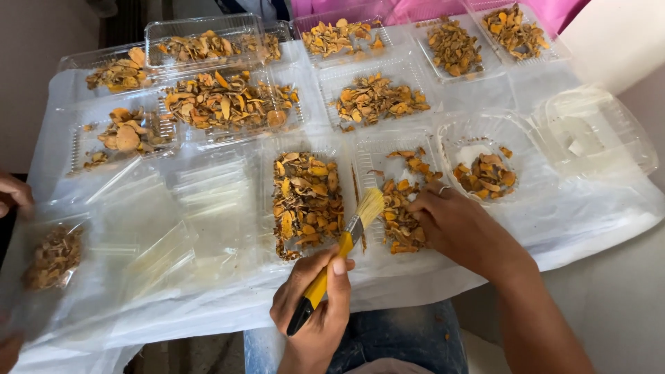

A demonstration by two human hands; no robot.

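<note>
Seen from the head camera, the left hand [315,312] is clamped around the yellow handle of a paintbrush [341,255], whose pale bristles point up over the gap between two clear plastic trays, while the right hand [454,225] rests fingers-down, loosely spread, on dried orange slices [402,215] in the right-hand tray [388,149]. The neighbouring tray [307,201], just left of the brush, holds a fuller heap, more filled trays [228,100] lie beyond on the white sheet [589,215], and another person's hand [14,194] shows at the left edge.

A yellow-handled brush [346,239] slants up from the left grip [315,312], pale bristles over orange-brown dried slices [400,211] lying in a clear tray [377,149] under the right grip [457,225].
</note>
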